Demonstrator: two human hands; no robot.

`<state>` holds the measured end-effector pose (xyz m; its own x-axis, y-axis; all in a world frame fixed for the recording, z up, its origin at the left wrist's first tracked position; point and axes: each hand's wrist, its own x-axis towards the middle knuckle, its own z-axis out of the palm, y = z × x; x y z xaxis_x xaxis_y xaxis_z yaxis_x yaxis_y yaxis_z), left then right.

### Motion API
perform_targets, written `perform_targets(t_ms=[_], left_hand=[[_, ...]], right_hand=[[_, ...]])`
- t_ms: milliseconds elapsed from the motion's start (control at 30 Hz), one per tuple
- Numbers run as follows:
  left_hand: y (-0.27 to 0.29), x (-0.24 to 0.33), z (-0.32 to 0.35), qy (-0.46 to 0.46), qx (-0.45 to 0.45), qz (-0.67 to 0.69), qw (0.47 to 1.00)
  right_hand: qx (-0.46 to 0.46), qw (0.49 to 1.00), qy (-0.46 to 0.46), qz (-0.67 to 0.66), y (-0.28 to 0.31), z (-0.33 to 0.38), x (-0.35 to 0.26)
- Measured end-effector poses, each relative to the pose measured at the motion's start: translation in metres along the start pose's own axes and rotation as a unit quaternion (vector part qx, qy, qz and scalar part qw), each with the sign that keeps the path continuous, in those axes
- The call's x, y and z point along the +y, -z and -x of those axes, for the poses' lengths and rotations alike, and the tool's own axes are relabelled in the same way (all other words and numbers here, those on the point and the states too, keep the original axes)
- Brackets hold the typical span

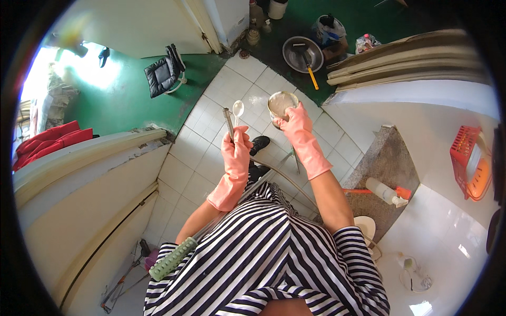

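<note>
My left hand [235, 152], in a pink rubber glove, is closed around a small white spoon [238, 109] and the end of a ribbed metal hose [229, 123]. Both stick up from the fingers. My right hand [298, 126], gloved alike, grips a round open tin [282, 104] by its near right side. Pale whitish material shows inside the tin; I cannot tell whether it is powder or paste. A long pole with a green bumpy grip [174, 258] slants under my left forearm.
White floor tiles [197, 145] lie below, with a doorway to green floor. A black padded chair [163, 73] stands beyond at left, a metal basin [302, 54] with a yellow-handled tool at far right. A spray bottle [383, 190] lies on the stone ledge [387, 158]; a red basket [466, 160] hangs right.
</note>
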<state>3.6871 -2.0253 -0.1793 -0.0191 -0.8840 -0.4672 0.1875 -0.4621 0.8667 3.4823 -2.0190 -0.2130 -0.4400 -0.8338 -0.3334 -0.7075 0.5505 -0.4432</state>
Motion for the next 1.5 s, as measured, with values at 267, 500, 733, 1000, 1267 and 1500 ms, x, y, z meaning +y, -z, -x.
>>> perform_targets(t_ms=[267,500,733,1000,1267,1500], left_hand=[[-0.007,0.004,0.001,-0.007,-0.016,-0.013,1.000],[-0.021,0.007,0.008,0.016,-0.052,-0.021,0.998],[-0.064,0.019,0.029,0.069,-0.265,-0.176,0.946],[-0.136,0.031,0.065,0.145,-0.461,-0.350,0.802],[-0.162,-0.011,0.088,0.234,-0.457,-0.286,0.809],[-0.184,-0.020,0.102,0.206,-0.487,-0.306,0.791]], right_hand=[[0.018,0.998,-0.062,-0.023,0.010,0.004,0.044],[0.226,0.971,0.021,-0.072,0.004,0.058,0.100],[0.268,0.929,0.040,-0.254,-0.005,0.107,0.134],[0.291,0.939,-0.019,-0.181,-0.001,0.134,0.119],[0.335,0.879,-0.093,-0.327,0.007,0.165,0.147],[0.438,0.798,-0.122,-0.396,0.031,0.182,0.182]])
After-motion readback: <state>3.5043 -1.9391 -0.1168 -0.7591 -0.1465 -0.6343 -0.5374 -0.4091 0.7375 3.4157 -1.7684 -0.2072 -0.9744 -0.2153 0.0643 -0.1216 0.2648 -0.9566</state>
